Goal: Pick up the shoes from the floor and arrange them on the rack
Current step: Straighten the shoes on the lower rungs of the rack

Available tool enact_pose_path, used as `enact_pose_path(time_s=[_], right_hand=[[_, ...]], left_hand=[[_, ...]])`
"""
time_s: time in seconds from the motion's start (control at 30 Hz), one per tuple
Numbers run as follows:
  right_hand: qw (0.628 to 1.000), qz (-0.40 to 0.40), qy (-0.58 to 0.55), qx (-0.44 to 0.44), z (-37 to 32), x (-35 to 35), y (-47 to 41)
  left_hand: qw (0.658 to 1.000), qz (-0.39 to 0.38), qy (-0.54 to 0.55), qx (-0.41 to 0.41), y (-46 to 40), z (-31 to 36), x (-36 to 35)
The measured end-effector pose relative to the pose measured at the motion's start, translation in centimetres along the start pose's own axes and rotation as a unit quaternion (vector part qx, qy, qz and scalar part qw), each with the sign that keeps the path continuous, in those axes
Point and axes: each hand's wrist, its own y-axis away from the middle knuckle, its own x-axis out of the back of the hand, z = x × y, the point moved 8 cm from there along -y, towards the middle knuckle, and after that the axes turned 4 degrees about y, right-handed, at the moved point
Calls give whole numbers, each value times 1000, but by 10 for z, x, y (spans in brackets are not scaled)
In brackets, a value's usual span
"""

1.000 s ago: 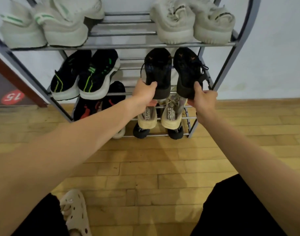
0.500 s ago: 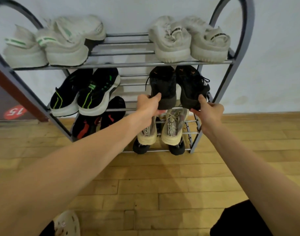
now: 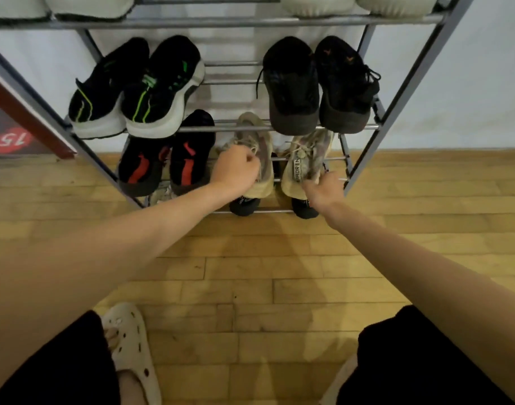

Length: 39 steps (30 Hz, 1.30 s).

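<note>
On the metal rack (image 3: 396, 92), middle tier: one pair of black shoes (image 3: 317, 83) at right, heels over the front bar, no hand on them; one black pair with green stripes (image 3: 136, 92) at left. Tier below: black pair with red marks (image 3: 165, 162) at left; beige laced pair (image 3: 279, 162) at right. Left hand (image 3: 235, 171) closed in a fist on the left beige shoe's laces; right hand (image 3: 323, 191) at the heel of the right beige shoe, fingers hidden, grip cannot be told. Wooden floor (image 3: 250, 287) below; cream clog (image 3: 130, 346) on the person's foot.
</note>
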Motion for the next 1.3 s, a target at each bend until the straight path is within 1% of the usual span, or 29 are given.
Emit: enact_pose_path(time_s=[0.03,0.1,0.2,0.27,0.33,0.4,0.5,0.53,0.63,0.67,0.8,0.87,0.97,1.0,1.2,1.23,1.3], right_hand=[[1000,-9,1,-20,8,-5,-2],[998,-10,-32,-54,15,-8,-1],[989,-24,-117,-92,24,-21,-9],[973,-51,-198,-104,26,-30,-13],[957,-57,-261,-111,25,-37,-15],[939,-41,-318,-124,26,-41,-18],[921,-19,-370,-120,23,-40,-18],[918,-6,-377,-119,23,-39,-18],[921,26,-371,-115,29,-31,-18],[922,32,-369,-110,31,-28,-16],[926,51,-364,-89,42,-9,-8],[930,61,-357,-69,44,5,-3],[938,63,-338,-34,42,27,7],[940,64,-333,-27,40,34,12],[953,47,-300,-2,26,52,30],[956,40,-290,7,25,51,31],[965,26,-260,24,21,46,34]], left_hand=[[999,-10,-22,21,3,-13,-7],[995,-8,-31,92,5,-38,-17],[977,-13,52,207,1,-70,-33],[963,-13,121,240,-6,-81,-42],[952,-32,172,252,-11,-86,-52],[946,-47,205,246,-14,-86,-60],[938,-33,248,241,-14,-87,-64],[929,-23,277,244,-13,-88,-65],[874,10,401,274,-8,-94,-67],[864,22,420,278,-9,-96,-67],[869,18,416,267,-11,-92,-70],[872,-2,415,261,-6,-84,-78],[888,-34,391,238,1,-65,-97],[889,-42,390,235,2,-59,-104],[875,-87,401,256,11,-43,-120],[883,-100,381,256,14,-44,-116],[918,-127,290,238,19,-49,-104]])
